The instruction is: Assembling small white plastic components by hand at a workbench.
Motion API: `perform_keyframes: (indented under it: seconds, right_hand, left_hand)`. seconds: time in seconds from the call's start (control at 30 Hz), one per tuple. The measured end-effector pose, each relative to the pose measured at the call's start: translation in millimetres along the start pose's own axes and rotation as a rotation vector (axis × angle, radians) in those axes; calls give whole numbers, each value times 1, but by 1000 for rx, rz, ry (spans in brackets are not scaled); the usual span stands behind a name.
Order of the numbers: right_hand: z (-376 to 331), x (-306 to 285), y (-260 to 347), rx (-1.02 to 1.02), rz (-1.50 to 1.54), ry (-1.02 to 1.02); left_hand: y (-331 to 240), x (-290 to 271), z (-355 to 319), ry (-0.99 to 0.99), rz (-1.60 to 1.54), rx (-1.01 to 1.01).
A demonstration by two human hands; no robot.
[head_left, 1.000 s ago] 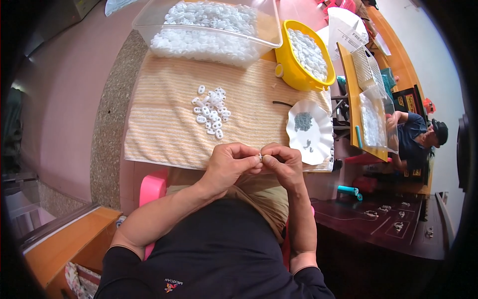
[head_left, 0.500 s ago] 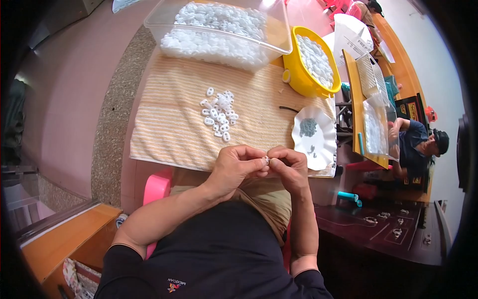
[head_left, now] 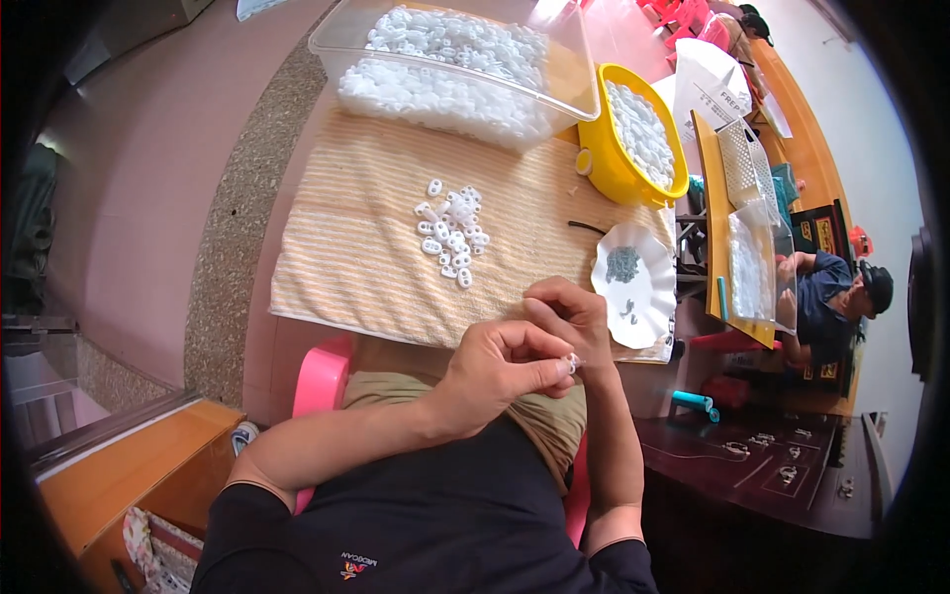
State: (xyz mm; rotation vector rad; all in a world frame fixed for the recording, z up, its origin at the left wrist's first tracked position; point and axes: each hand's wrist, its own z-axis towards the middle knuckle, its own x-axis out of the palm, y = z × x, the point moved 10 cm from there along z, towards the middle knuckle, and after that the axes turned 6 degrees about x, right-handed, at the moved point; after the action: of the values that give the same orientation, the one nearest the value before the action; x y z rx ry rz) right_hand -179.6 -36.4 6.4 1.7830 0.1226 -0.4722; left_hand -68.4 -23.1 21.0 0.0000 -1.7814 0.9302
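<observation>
Right hand [head_left: 578, 319] moved off white piece [head_left: 572, 363]; left fingers [head_left: 542, 343] pinch it, right's unclear.

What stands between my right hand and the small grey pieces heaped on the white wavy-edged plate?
Only the plate's left rim lies between your right hand and the grey pieces; no other obstacle shows.

Towel [head_left: 341, 223] lies bare left of white pieces [head_left: 461, 211], bin [head_left: 568, 79] blocking beyond.
</observation>
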Motion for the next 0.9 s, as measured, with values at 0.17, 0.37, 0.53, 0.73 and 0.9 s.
perform_keyframes:
  seconds: [0.17,0.37,0.53,0.73,0.9]
  right_hand:
    - [17,36,33,-205,-254,-26]
    - [20,62,53,-280,-571,-140]
    - [18,68,59,-345,-530,-83]
    - [12,72,64,-428,-588,-25]
    - [12,58,56,-381,-434,53]
  left_hand:
    - [0,6,-5,-2,28,-25]
    - [-10,7,-4,16,53,24]
    - [-12,8,-3,34,65,47]
    - [-9,5,-3,14,75,43]
    - [-7,3,-1,6,54,43]
